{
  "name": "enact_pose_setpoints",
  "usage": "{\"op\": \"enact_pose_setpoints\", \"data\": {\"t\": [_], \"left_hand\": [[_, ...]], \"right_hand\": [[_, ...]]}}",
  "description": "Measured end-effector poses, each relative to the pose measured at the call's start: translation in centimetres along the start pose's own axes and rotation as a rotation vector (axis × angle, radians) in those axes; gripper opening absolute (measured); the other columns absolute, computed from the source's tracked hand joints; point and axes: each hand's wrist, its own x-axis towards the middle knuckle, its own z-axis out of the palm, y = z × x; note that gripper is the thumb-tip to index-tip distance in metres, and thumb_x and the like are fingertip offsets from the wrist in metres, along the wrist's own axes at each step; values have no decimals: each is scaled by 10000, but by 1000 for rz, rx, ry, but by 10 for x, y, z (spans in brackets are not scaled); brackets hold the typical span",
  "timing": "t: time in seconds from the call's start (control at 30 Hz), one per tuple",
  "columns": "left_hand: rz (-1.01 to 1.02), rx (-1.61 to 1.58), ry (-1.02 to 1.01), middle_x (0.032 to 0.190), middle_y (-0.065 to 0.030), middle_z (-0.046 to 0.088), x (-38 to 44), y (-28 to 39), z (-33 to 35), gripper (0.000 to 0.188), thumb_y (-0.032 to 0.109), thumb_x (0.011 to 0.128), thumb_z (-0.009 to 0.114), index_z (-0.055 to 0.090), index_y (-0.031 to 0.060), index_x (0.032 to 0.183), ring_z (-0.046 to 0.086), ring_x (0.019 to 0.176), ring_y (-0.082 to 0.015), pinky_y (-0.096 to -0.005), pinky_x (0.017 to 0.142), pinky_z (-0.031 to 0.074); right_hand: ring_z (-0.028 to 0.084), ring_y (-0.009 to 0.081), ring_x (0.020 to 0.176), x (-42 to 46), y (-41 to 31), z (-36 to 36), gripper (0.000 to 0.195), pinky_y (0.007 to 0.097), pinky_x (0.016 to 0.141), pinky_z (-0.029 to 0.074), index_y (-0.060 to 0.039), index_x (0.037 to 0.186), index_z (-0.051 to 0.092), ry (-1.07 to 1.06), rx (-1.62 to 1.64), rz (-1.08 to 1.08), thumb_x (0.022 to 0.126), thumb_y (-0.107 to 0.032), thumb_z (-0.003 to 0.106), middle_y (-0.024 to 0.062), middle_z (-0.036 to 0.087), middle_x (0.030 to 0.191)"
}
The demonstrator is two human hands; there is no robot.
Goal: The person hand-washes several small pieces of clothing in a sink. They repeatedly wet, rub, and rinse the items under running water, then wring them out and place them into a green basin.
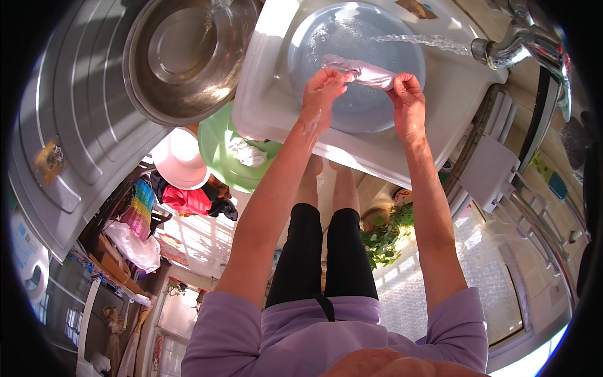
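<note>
A wet, pale pink cloth (pixel 365 73) is stretched lengthwise between both hands above a blue-grey plastic basin (pixel 348 123). My left hand (pixel 324 94) pinches it near its left part, with one end of the cloth reaching past the fingers. At the cloth's right end, my right hand (pixel 408 103) grips between thumb and fingers. Water runs from a chrome faucet (pixel 499 53) into the basin, where bubbles float on clear water. The basin stands in a white sink (pixel 264 101).
Left of the sink, a large steel bowl (pixel 139 70) rests on a grey ribbed surface (pixel 85 118). Below are a green basin (pixel 219 155) with white cloth, a pink basin (pixel 176 165) and red cloth (pixel 188 200). Green plants (pixel 384 245) stand at the lower right.
</note>
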Motion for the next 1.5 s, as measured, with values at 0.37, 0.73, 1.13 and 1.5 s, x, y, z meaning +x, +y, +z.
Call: {"op": "enact_pose_setpoints", "data": {"t": [0.37,0.73,1.13,1.5], "left_hand": [[-369,66,-72,1075,-107,621,22,-12,-6,286,176,917,625,571,-11,1128,622,995,-193,-317,895,480],[-103,-150,18,1100,-47,620,-12,-14,-9,248,112,991,466,506,71,1233,591,1023,-159,-335,916,469],[-129,-499,-204,1312,-84,514,-28,23,8,388,242,969,555,426,68,1292,505,1222,-251,-396,1013,441],[157,756,263,934,-77,620,-7,-2,-8,426,0,719,684,540,34,1119,613,847,-213,-319,780,487]], "right_hand": [[587,244,906,-41,-13,49,145,366,799,494,-54,947,579,-422,-1133,-484,828,-22,656,55,628,1046],[625,200,801,-65,-4,14,201,317,747,510,-63,1044,606,-214,-793,-186,856,-72,679,78,661,965],[629,155,762,-32,-9,30,230,294,691,517,-78,1044,703,127,-909,85,877,-236,698,65,650,978],[634,186,991,-19,-37,-4,187,380,929,481,-35,1006,612,132,209,86,980,-199,526,62,672,1019]]}}
